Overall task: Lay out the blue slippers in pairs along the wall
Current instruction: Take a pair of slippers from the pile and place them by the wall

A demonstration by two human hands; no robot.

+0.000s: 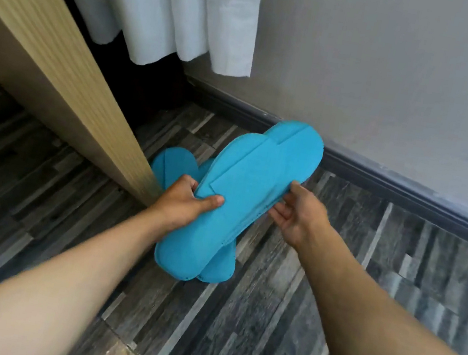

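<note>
A stack of flat blue slippers [251,186] hangs above the floor in the middle of the view, toes pointing up-right toward the wall [399,81]. My left hand [188,200] grips the stack's left edge, thumb on top. My right hand [295,213] touches the right edge of the top slipper, thumb above and fingers spread beneath. Another slipper of the stack sticks out below [218,268]. More blue slippers [175,164] lie on the floor behind my left hand, partly hidden.
A light wooden panel [59,59] runs diagonally on the left, ending beside my left hand. White curtains [169,3] hang in the corner. A dark baseboard [382,178] runs along the grey wall. The floor is grey wood-pattern planks [263,323].
</note>
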